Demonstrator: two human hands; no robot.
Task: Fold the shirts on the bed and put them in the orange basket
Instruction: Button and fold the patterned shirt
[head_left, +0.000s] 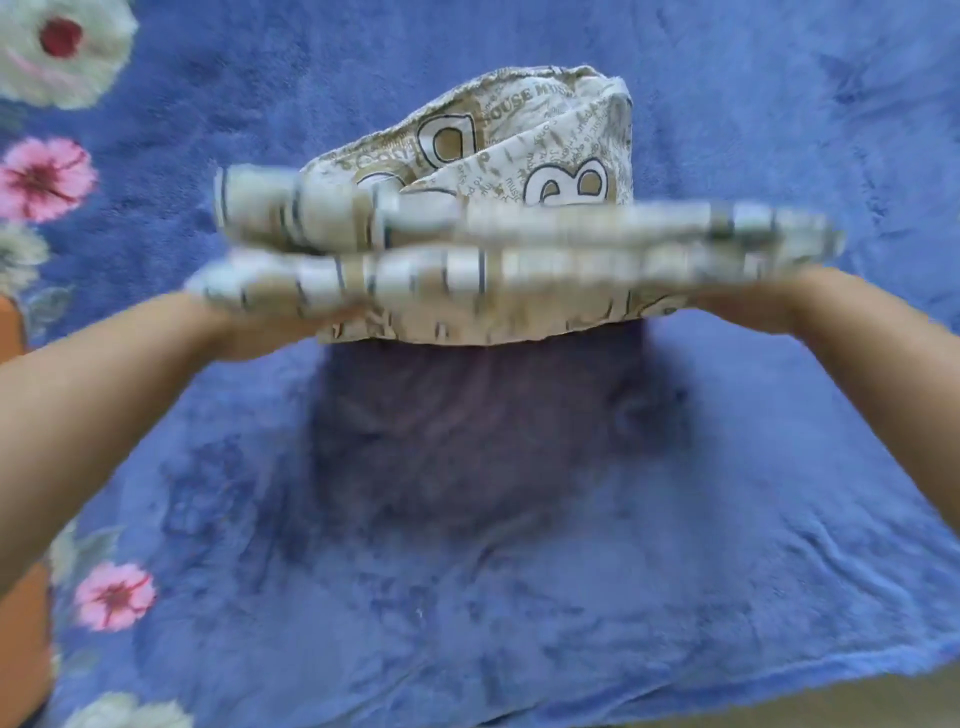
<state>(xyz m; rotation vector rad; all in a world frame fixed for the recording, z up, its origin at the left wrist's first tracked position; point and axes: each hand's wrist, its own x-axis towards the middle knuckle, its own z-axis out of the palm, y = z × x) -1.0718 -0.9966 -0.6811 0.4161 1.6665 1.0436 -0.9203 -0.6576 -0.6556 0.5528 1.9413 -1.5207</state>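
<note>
Bed (519, 571): covered by a blue plush blanket with flower prints along the person's left edge; it serves as the folding surface.
Shadow: a dark patch on the blanket directly beneath the shirt, which suggests the near part is lifted clear of the bed.
Shirt (519, 171): cream fabric with tan lettering, held at centre above the blanket; near edge raised and blurred, far part sagging toward the bed, probably mid-fold.
Left hand (260, 325): grasps the shirt's left near edge from below; fingers hidden by fabric.
Right hand (737, 299): grasps the right near edge likewise, keeping the fold line level.
Orange basket: cannot be identified; only an orange patch at the left border.
</note>
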